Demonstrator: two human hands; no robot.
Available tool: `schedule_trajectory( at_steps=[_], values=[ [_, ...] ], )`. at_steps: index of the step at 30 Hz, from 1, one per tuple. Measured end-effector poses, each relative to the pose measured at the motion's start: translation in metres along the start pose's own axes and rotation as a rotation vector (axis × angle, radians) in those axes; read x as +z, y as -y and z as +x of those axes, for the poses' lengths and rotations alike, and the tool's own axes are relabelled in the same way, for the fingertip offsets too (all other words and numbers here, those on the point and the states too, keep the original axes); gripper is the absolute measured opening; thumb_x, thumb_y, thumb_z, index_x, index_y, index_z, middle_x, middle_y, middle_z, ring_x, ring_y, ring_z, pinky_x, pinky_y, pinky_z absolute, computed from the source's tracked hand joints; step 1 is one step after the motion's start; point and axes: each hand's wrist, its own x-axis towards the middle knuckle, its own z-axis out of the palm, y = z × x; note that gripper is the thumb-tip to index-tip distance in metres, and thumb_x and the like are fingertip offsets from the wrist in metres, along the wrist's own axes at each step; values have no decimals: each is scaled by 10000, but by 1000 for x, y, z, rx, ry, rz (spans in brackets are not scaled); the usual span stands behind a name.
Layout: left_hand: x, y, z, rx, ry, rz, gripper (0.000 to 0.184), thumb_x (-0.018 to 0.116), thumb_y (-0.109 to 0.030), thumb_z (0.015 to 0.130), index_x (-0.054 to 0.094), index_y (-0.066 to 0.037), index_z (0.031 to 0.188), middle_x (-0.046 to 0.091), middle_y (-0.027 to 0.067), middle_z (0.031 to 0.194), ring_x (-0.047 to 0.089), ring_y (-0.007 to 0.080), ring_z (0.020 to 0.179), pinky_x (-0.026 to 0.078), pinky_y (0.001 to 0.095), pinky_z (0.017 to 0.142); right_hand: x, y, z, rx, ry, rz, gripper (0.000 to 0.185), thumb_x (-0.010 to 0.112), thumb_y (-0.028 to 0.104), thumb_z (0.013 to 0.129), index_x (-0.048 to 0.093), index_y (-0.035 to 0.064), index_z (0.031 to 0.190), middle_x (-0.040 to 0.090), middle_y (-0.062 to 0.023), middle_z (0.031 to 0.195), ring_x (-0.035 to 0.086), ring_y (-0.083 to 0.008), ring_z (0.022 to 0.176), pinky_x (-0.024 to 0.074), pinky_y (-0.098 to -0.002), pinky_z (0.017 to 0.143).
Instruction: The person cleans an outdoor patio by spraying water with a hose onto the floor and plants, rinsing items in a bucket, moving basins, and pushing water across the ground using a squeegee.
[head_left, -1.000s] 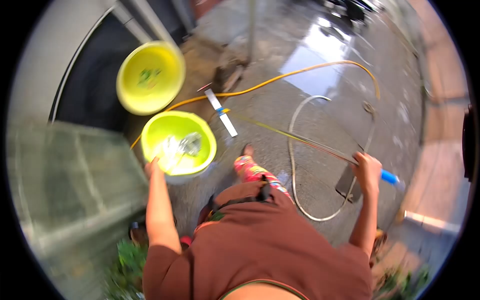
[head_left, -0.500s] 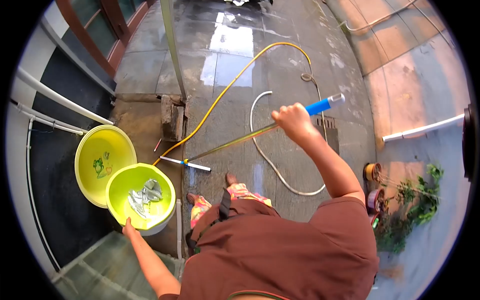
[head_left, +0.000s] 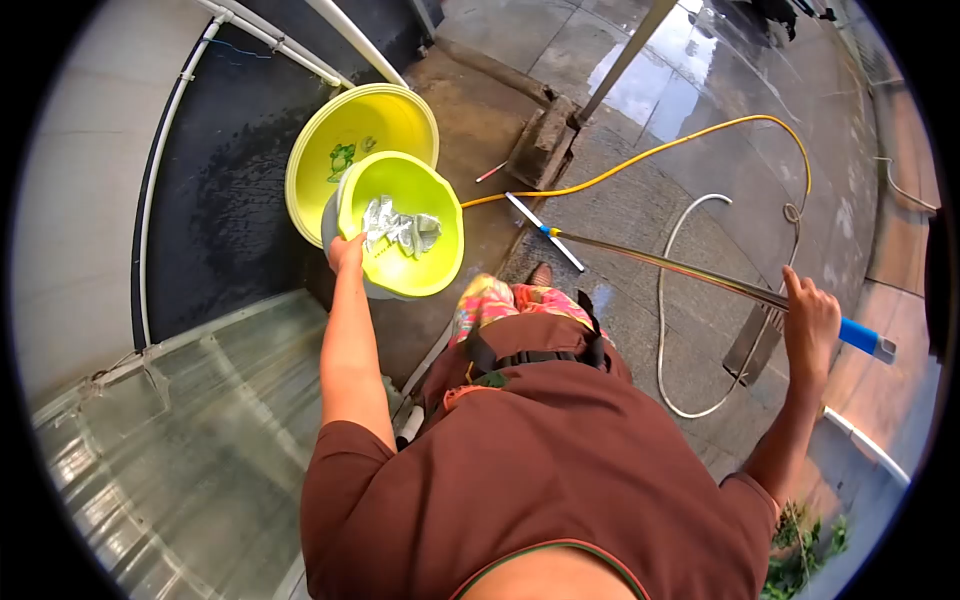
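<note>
My left hand [head_left: 347,252] is closed on the rim of a yellow-green basin [head_left: 450,210], with the fingers partly hidden behind it. A crumpled silvery-grey piece [head_left: 408,228] lies inside; I cannot tell whether it is cloth or plastic. Something grey shows under the basin. Far out on the other side, my right hand [head_left: 812,318] is wrapped around the long pole of a floor squeegee [head_left: 670,263], just below its blue end. The squeegee's narrow white head rests on the wet floor ahead of my feet.
A larger yellow tub [head_left: 310,190] with a frog picture leans behind the basin. Yellow hose [head_left: 660,160] and white hose [head_left: 662,330] loop over the wet paving. A stone block [head_left: 540,145] sits by a post. A translucent sheet [head_left: 230,450] lies at lower left.
The view has turned left, so the basin, tub and squeegee head appear farther right. My right hand and the squeegee's blue end have swung outward and lower in view. Both hands keep their hold.
</note>
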Motion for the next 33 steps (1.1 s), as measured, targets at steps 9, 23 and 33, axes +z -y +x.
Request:
schedule_trajectory(
  at_steps=[9,23,33],
  values=[
    [57,-19,162,113,113,128,462,757,-357,650,628,-29,949,652,158,947,627,314,866,485,385,756,-61,43,64,63,82,-116,411,519,13,759,556,140,1148,564,-74,754,587,-213,699,454,-326,637],
    [145,-61,303,271,81,538,441,734,-286,710,529,-72,1037,380,90,1348,576,364,962,486,435,796,-160,162,157,223,303,-379,635,506,-68,692,462,138,1291,545,-63,816,570,-212,729,455,-324,712],
    [216,-28,378,184,40,603,381,678,-206,752,500,-59,1056,533,127,1125,537,304,1028,458,434,812,-173,173,175,219,389,-463,597,595,95,779,404,191,1337,553,-72,873,566,-246,755,453,-354,690]
  ],
)
